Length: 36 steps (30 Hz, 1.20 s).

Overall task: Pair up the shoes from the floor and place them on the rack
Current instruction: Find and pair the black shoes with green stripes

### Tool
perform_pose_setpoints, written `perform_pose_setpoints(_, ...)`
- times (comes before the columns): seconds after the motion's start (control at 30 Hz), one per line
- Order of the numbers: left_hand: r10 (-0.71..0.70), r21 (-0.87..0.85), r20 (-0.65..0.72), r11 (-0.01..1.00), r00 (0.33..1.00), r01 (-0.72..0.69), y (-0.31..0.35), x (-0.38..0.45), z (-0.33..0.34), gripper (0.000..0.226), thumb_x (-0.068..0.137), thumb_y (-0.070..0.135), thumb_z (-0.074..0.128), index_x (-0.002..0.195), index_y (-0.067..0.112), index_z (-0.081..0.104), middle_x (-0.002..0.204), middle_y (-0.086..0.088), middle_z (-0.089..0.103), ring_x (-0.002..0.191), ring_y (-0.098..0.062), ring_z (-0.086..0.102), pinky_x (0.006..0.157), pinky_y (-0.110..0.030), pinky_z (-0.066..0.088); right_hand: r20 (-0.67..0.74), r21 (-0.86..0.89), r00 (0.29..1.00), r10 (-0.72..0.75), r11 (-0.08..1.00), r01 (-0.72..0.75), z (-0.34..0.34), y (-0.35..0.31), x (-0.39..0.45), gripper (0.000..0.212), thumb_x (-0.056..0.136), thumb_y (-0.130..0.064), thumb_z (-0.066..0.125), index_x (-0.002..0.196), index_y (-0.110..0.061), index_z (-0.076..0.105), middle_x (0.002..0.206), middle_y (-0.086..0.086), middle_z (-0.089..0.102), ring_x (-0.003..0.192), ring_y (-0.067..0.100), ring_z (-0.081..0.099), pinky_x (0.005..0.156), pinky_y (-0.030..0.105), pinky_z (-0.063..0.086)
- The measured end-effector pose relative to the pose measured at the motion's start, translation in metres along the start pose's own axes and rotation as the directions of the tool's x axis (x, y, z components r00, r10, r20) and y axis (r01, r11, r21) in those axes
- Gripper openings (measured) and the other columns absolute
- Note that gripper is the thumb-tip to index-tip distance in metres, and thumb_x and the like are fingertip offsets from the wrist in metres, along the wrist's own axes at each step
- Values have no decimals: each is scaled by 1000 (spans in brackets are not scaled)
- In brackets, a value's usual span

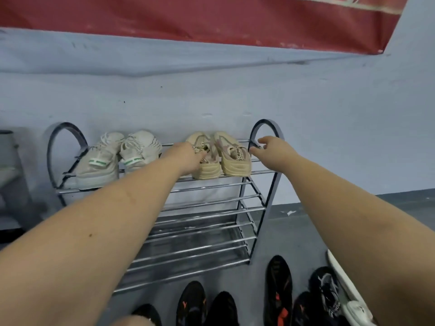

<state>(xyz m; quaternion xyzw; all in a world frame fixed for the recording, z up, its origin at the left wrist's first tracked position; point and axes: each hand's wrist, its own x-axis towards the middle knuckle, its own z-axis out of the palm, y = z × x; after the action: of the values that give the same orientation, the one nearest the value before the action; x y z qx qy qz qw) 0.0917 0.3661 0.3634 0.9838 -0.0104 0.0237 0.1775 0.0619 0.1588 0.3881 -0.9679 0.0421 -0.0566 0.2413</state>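
Observation:
A metal shoe rack (211,201) stands against the wall. On its top shelf sit a pair of white sneakers with green heel tabs (117,158) at the left and a pair of beige sneakers (221,158) at the right. My left hand (188,158) grips the left beige sneaker at its opening. My right hand (270,149) hovers just right of the right beige sneaker with fingers apart, holding nothing. Several black shoes (277,290) lie on the floor in front of the rack.
The rack's lower shelves (200,245) hold nothing. A white shoe (348,292) lies on the floor at the far right, partly behind my right forearm. A grey object (9,175) stands left of the rack. The wall is right behind the rack.

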Motion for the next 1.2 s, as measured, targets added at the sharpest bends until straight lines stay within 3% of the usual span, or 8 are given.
perform_pose_setpoints(0.2, 343, 316, -69, 898, 937, -306, 32, -53, -11, 56, 91, 52, 41, 135, 16, 43, 140, -11, 42, 130, -29, 41, 106, -39, 34, 10, -321, 992, -129, 939, 126, -33, 3, -62, 61, 92, -45, 49, 145, -18, 34, 146, 6, 43, 132, 27, 42, 104, 38, 39)
perform_pose_setpoints(0.4, 532, 381, 34, 775, 846, -504, 62, -108, 19, 56, 94, 49, 38, 136, 12, 41, 142, -12, 41, 131, -29, 38, 107, -41, 33, 70, -549, 991, -112, 825, 132, -32, 42, -133, 64, 91, -48, 49, 146, -20, 32, 145, 8, 40, 132, 29, 38, 105, 43, 40)
perform_pose_setpoints(0.5, 570, 336, 100, 752, 815, -567, 77, -137, 45, 56, 95, 49, 37, 137, 12, 39, 142, -11, 41, 131, -28, 38, 106, -38, 32, 109, -623, 993, -53, 774, 110, -21, 71, -165, 63, 91, -48, 48, 144, -19, 32, 144, 9, 40, 131, 29, 38, 102, 43, 41)
perform_pose_setpoints(0.73, 612, 278, 244, 699, 752, -659, 92, -200, 127, 57, 94, 49, 38, 137, 11, 39, 139, -10, 43, 130, -27, 39, 108, -38, 32, 187, -550, 979, 76, 834, 41, 21, 130, -231, 69, 90, -48, 49, 148, -19, 26, 150, 9, 31, 138, 29, 30, 108, 44, 36)
perform_pose_setpoints(1.2, 534, 205, 466, 710, 705, -673, 73, -265, 260, 55, 94, 51, 37, 135, 14, 43, 137, -8, 45, 129, -26, 40, 110, -37, 30, 303, -501, 914, 270, 861, -88, 120, 229, -301, 66, 89, -49, 50, 143, -16, 33, 143, 11, 37, 132, 32, 36, 104, 44, 37)
